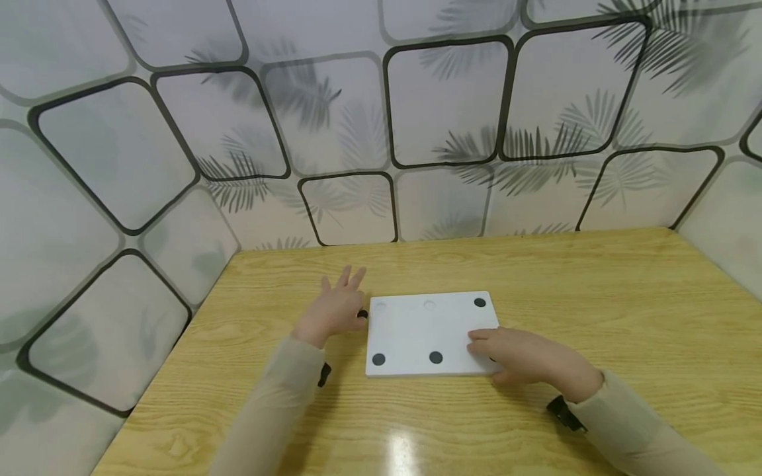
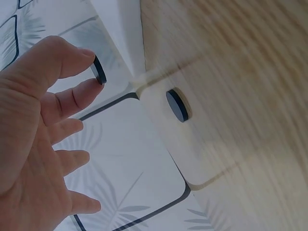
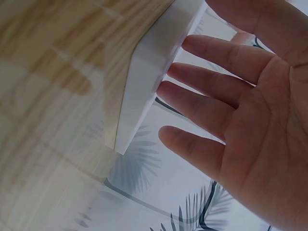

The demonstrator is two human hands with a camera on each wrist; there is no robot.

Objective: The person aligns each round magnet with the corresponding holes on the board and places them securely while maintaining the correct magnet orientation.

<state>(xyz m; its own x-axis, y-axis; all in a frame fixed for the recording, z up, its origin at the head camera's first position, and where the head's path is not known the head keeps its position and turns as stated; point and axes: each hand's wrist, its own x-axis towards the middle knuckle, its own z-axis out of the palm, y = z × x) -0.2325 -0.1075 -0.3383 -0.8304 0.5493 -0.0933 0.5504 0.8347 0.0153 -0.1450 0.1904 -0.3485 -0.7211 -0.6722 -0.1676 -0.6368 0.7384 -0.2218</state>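
A white rectangular board (image 1: 411, 330) lies on the table, with several flat black discs (image 1: 436, 357) on it. Two faint round recesses (image 1: 430, 305) show along its far side. To its left, my left hand (image 1: 333, 312) pinches a black disc (image 2: 99, 70) between thumb and index finger, its other fingers spread. A second loose black disc (image 2: 177, 105) appears on the table in the left wrist view; the head view does not show it. My right hand (image 1: 530, 357) rests its extended fingers on the board's right side, partly covering a disc there. That palm holds nothing.
The wooden table (image 1: 595, 291) stretches out around the board. Patterned wall covering (image 1: 351, 139) rises behind it and on both sides. Each wrist wears a small black device (image 1: 564, 413).
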